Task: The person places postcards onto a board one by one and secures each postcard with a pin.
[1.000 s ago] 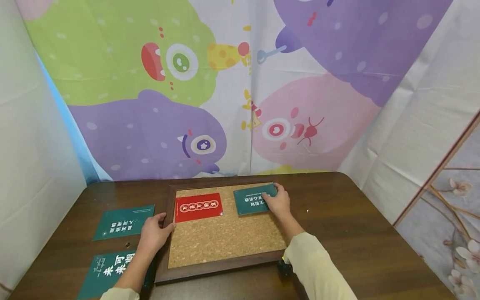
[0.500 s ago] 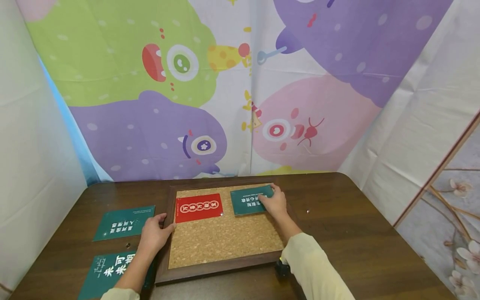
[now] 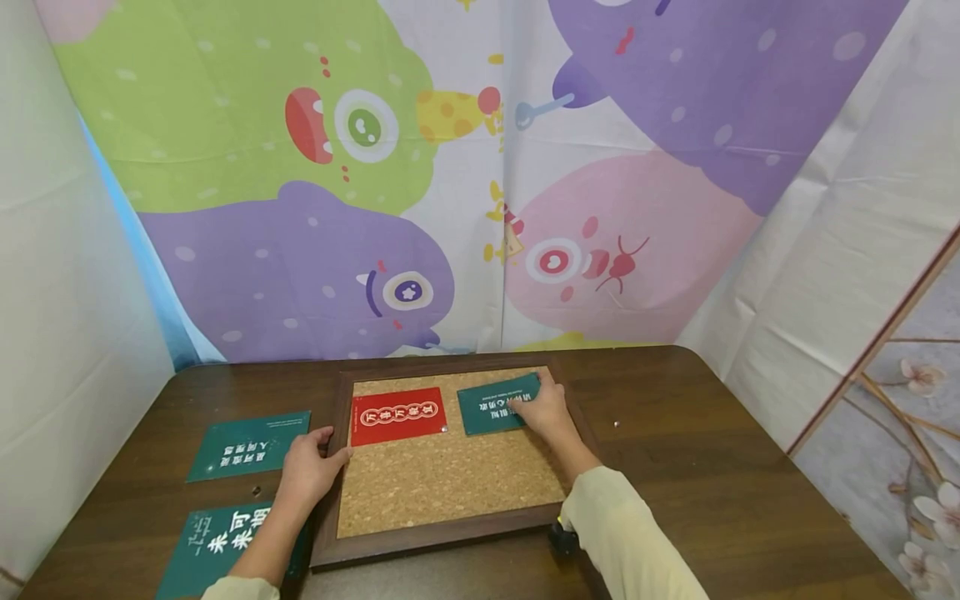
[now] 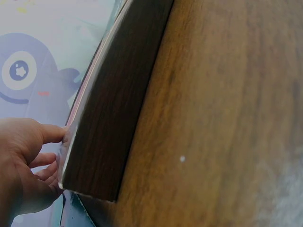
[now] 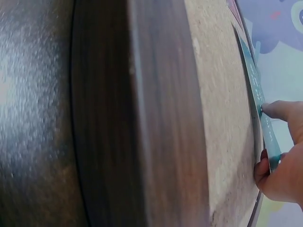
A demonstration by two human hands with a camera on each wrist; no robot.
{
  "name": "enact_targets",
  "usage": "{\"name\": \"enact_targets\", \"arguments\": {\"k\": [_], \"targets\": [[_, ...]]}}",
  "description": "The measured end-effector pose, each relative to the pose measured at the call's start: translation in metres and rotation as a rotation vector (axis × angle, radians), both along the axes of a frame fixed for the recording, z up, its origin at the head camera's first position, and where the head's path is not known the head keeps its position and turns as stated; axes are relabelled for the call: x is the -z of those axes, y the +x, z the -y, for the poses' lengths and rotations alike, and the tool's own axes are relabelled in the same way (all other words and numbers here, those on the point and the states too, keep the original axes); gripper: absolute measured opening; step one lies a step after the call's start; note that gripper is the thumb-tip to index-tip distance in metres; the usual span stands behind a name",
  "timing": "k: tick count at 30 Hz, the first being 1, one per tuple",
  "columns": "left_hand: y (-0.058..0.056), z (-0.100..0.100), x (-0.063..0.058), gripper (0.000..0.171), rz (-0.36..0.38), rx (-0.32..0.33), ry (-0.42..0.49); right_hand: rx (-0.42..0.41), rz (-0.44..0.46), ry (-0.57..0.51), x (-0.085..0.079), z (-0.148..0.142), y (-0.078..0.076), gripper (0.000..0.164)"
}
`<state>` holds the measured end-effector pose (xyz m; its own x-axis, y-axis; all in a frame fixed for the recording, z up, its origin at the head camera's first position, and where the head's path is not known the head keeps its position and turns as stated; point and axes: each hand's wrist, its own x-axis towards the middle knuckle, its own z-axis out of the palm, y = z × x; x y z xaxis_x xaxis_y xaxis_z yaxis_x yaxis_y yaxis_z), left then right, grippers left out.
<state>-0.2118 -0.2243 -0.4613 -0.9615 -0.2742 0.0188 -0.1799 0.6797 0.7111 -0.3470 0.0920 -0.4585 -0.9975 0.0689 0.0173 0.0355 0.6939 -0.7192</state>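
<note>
A cork board (image 3: 442,483) in a dark wood frame lies on the table. My left hand (image 3: 306,467) grips the frame's left side; in the left wrist view its thumb rests against the edge of the frame (image 4: 102,109). At the board's upper right, my right hand (image 3: 550,412) pinches a green card (image 3: 480,408) with white lettering by its right end. In the right wrist view that card (image 5: 255,87) is seen edge-on, slightly raised above the cork, with the thumb on its face and fingers behind. A red card (image 3: 397,415) lies at the board's upper left.
Two more green cards, an upper one (image 3: 243,450) and a lower one (image 3: 191,550), lie left of the board; the left forearm partly covers the lower. A small shiny speck (image 3: 617,424) is on the table (image 3: 697,467) at right. A cartoon-print curtain (image 3: 465,308) hangs behind.
The right hand has moved the green card a little to the left over the board, toward the red card. The left hand has stayed at the frame.
</note>
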Motion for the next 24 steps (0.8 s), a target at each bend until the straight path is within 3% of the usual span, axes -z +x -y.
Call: {"name": "enact_targets", "arguments": {"k": [24], "targets": [[-0.0002, 0.0003, 0.0008, 0.054, 0.010, -0.011, 0.016, 0.054, -0.022, 0.216, -0.0008, 0.0033, 0.0056, 0.082]]}}
